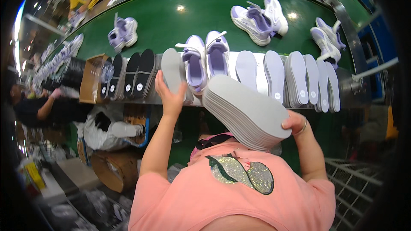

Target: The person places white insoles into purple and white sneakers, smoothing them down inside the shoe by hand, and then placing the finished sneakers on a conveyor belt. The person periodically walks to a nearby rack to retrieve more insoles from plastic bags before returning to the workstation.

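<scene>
A thick stack of grey insoles [248, 107] slants in front of my chest. My right hand [296, 122] grips its right end, thumb on top and the other fingers hidden beneath. Another stack of grey insoles [172, 66] stands on the ledge, and my left hand [170, 95] is wrapped round its near part. Just right of that hand sits a pair of white and lilac sneakers [196, 64], toes away from me, tongues pulled up. The near end of the pair is partly behind the stack in my right hand.
Black insoles [132, 75] and a cardboard box [92, 79] stand left on the ledge; lilac insoles [274, 75] stand right. More sneakers [259, 19] rest on the green conveyor belt [184, 17]. A white wire rack [351, 179] is at lower right. Two people work at the left.
</scene>
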### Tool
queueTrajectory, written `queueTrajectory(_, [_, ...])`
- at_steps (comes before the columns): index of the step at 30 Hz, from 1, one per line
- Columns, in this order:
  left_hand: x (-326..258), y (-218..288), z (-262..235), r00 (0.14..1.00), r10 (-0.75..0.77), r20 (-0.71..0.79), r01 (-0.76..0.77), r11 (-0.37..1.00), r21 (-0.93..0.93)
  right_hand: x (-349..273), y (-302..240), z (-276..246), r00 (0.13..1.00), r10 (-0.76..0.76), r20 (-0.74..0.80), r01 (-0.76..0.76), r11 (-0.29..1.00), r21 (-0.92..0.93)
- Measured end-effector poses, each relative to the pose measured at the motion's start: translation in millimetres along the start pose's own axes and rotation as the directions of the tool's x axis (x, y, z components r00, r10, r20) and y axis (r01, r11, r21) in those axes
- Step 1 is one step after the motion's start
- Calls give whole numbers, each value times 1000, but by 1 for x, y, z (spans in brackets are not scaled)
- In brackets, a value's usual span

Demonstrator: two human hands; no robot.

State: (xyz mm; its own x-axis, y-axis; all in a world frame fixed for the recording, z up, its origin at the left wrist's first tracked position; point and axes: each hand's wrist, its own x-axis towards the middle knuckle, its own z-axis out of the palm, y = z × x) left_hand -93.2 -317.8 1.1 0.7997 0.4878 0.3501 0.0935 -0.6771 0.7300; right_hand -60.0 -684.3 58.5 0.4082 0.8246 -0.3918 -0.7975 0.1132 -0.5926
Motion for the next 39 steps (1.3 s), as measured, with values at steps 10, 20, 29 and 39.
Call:
queueTrajectory(10, [68,59,-58,718,633,289,-444,737,-510,98,-68,89,993,-68,-96,56,992,-116])
queueTrajectory(20, [68,55,-23,515,80,853,847,100,-521,196,-11,155,642,-732,-230,397,573,-716])
queueTrajectory(29, [57,69,17,424,160,891,790,416,-451,159,-25,135,691,-648,-320,393,708,-586])
queueTrajectory(39, [89,-35,-20,890,-441,111,427,726,-539,75,-14,6,705,-369,-605,379,918,-119])
